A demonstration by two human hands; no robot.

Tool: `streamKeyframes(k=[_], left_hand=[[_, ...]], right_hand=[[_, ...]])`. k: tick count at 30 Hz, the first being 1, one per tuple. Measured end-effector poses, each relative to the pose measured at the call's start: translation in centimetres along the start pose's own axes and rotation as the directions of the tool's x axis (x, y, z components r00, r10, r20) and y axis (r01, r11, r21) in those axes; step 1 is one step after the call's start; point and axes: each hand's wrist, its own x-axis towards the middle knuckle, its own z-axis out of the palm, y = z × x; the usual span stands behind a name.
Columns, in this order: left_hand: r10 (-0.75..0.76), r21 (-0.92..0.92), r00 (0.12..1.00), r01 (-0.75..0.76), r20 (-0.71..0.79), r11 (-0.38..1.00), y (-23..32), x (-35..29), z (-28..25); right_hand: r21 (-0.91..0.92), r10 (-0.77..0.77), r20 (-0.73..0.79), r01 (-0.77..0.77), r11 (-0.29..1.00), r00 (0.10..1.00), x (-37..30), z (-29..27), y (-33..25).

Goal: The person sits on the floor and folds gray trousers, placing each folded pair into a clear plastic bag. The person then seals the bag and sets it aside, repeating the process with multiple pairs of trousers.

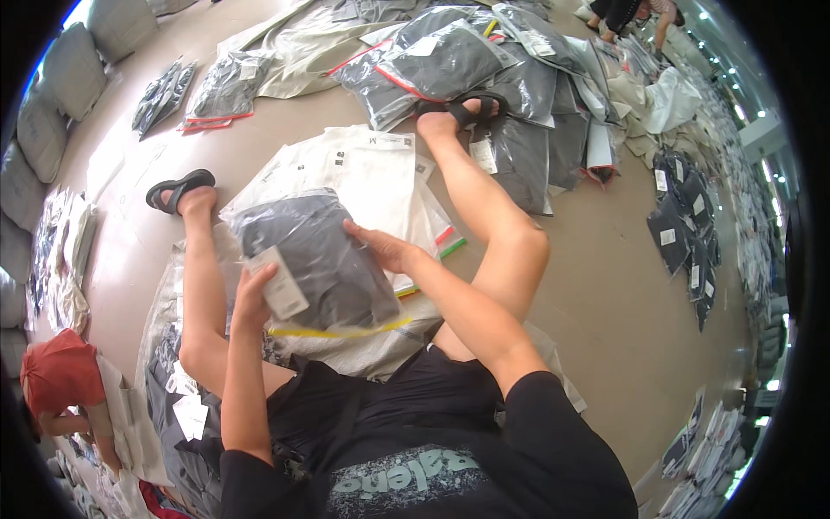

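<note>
Between my hands is a clear plastic bag with a folded dark grey garment (324,251) inside and a yellow strip along its near edge. My left hand (252,298) grips its left side, the thumb by a white paper tag (278,284). On the right side, my right hand (386,248) is closed on the bag's edge, fingers partly hidden. The bag is tilted above a stack of flat, empty-looking plastic bags (367,169) with red, green and yellow edges, lying between my legs. Grey cloth (181,432) with white tags lies by my left knee.
Bagged dark garments (445,60) are heaped beyond my right foot. More bagged garments (225,86) lie at the far left. Tagged dark garments (687,216) lie on the floor at right. Stuffed sacks (73,69) line the left wall. A person in red (65,376) bends at lower left; another person (661,17) is far right.
</note>
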Motion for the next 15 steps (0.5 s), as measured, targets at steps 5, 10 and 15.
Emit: streamKeyframes(k=[5,10,15], left_hand=[[-0.052,-0.047,0.997,0.050,-0.059,0.998,-1.1,-5.2,-3.2],[0.094,0.412,0.980,-0.013,-0.176,0.911,-5.5,-10.7,-1.8],[0.544,0.688,0.779,-0.211,-0.311,0.695,-4.8,-22.4,-0.6]], right_hand=[[-0.268,-0.009,-0.013,0.005,0.963,1.000,-5.4,7.7,-6.3],[-0.912,-0.668,-0.165,0.145,0.383,0.726,-2.1,-5.5,-18.3],[0.005,-0.666,-0.439,0.743,0.669,0.603,-9.6,-2.4,-28.2]])
